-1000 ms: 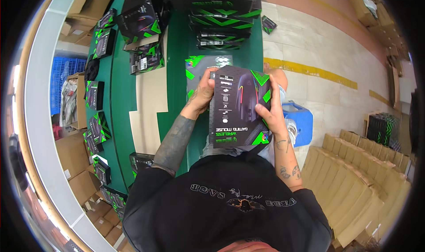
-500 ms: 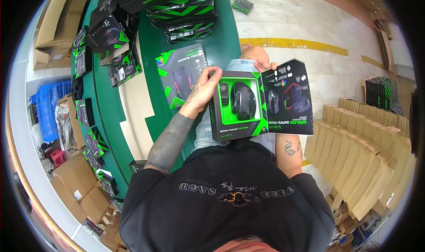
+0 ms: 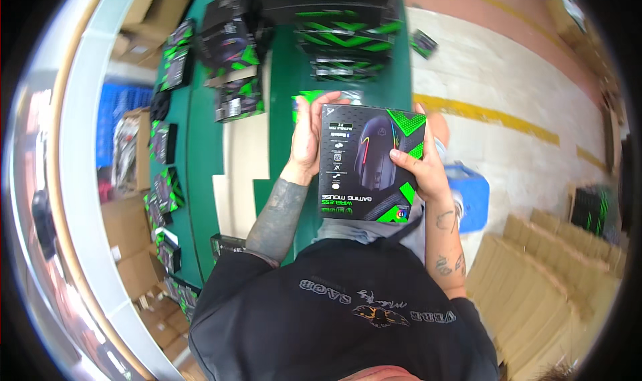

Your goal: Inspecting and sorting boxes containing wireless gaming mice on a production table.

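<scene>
A black and green gaming-mouse box (image 3: 358, 167) is held flat in front of my chest, its flap closed over the front. My right hand (image 3: 424, 170) grips its right edge, thumb pressed on the printed face and the other fingers hidden behind. Along the left edge lies my left hand (image 3: 309, 132), with its thumb standing free and its fingers partly hidden behind the box's far corner. Beyond the box, another green-marked box (image 3: 304, 103) on the green table is mostly covered by my hands.
Stacked mouse boxes (image 3: 348, 40) stand at the table's far end. More boxes (image 3: 164, 140) line the left side of the green table (image 3: 287, 66). A blue stool-like object (image 3: 468, 197) is right of my knee. Brown cartons (image 3: 535, 274) fill the lower right; a small box (image 3: 423, 44) lies on the floor.
The box's front flap has swung shut, hiding the mouse and its green tray. My right hand has moved from the flap to the box's right edge. The view has shifted left.
</scene>
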{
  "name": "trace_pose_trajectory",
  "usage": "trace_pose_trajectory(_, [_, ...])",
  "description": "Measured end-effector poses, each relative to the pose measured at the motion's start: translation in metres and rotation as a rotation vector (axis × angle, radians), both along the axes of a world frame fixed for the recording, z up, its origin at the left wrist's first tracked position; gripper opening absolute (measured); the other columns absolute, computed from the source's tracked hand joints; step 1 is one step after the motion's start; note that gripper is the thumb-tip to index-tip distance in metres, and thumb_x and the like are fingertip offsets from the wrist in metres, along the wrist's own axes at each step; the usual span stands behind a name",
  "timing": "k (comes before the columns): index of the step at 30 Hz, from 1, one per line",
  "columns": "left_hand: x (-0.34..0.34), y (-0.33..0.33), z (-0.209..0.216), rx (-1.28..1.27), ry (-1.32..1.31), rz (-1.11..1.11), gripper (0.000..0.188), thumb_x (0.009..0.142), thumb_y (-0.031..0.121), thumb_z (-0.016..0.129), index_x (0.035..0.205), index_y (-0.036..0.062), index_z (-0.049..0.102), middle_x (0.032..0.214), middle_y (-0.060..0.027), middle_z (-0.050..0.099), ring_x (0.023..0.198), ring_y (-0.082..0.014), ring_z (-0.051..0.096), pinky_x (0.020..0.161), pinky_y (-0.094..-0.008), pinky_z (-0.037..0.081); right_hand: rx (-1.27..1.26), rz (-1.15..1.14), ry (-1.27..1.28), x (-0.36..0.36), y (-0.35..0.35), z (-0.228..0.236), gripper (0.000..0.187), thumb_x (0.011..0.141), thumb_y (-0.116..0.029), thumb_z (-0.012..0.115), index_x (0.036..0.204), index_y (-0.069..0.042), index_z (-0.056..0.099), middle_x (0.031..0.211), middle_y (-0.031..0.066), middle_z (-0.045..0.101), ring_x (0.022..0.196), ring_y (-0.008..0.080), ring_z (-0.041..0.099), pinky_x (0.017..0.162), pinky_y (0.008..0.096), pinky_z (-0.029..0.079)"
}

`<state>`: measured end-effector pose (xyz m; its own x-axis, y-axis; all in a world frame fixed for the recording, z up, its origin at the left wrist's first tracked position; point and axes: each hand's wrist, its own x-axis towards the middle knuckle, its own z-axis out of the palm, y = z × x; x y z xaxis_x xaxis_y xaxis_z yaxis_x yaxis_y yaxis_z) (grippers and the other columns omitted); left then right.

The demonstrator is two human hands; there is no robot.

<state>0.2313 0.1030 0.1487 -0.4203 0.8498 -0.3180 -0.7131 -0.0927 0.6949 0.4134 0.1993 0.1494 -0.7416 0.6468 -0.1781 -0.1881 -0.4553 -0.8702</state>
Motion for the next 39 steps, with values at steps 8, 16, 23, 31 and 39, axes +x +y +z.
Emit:
trace_pose_trajectory(8, [-0.142,-0.065,-0.069,-0.441,0.395,0.789,0.038,0.084,0.043,0.056,0.098,0.0083,0.056,0.096,0.0004,0.055,0.089,-0.0116,0.049,0.082,-0.0297,0.036,0.715,0.036,-0.398,-0.09,-0.001,-0.065,0.082,0.073,-0.033,0.067,0.138,-0.01,0.022,0.133,0.027,0.031,0.124,0.0381,0.033,0.102,0.0383,0.027])
trace_pose_trajectory(16, [-0.299,-0.037,-0.103,-0.768,0.573,0.939,0.07,0.068,0.05,0.069,0.116,0.0018,0.052,0.119,-0.0138,0.049,0.106,-0.0252,0.048,0.088,-0.0386,0.037,0.756,0.076,-0.514,-0.084,-0.005,-0.044,0.079,0.075,-0.032,0.066,0.135,-0.001,0.025,0.129,0.0246,0.038,0.12,0.0358,0.038,0.099,0.0363,0.032])
trace_pose_trajectory(23, [-0.326,-0.064,-0.112,-0.454,0.616,0.481,0.045,0.069,0.027,0.075,0.103,0.0034,0.058,0.095,-0.0058,0.061,0.081,-0.0144,0.058,0.073,-0.0268,0.046,0.812,-0.063,-0.58,-0.057,-0.006,-0.05,0.077,0.073,-0.029,0.068,0.131,0.002,0.028,0.125,0.0251,0.04,0.115,0.036,0.042,0.097,0.0377,0.034])
trace_pose_trajectory(31, [-0.264,-0.076,-0.055,-0.412,0.699,0.364,0.04,0.073,0.018,0.071,0.105,0.0005,0.054,0.093,-0.0044,0.061,0.077,-0.0118,0.059,0.067,-0.0249,0.047,0.717,-0.226,-0.549,-0.043,0.008,-0.043,0.06,0.075,-0.019,0.067,0.125,-0.001,0.039,0.121,0.0194,0.044,0.113,0.0313,0.044,0.093,0.0372,0.037])
trace_pose_trajectory(39, [-0.227,-0.122,0.012,0.029,0.527,0.438,0.034,0.087,0.02,0.056,0.113,-0.0007,0.049,0.105,-0.0072,0.058,0.092,-0.0148,0.057,0.079,-0.029,0.046,0.399,-0.08,-0.112,-0.054,-0.002,0.008,0.055,0.085,-0.026,0.057,0.13,-0.005,0.033,0.127,0.0161,0.041,0.115,0.0278,0.045,0.094,0.0382,0.039])
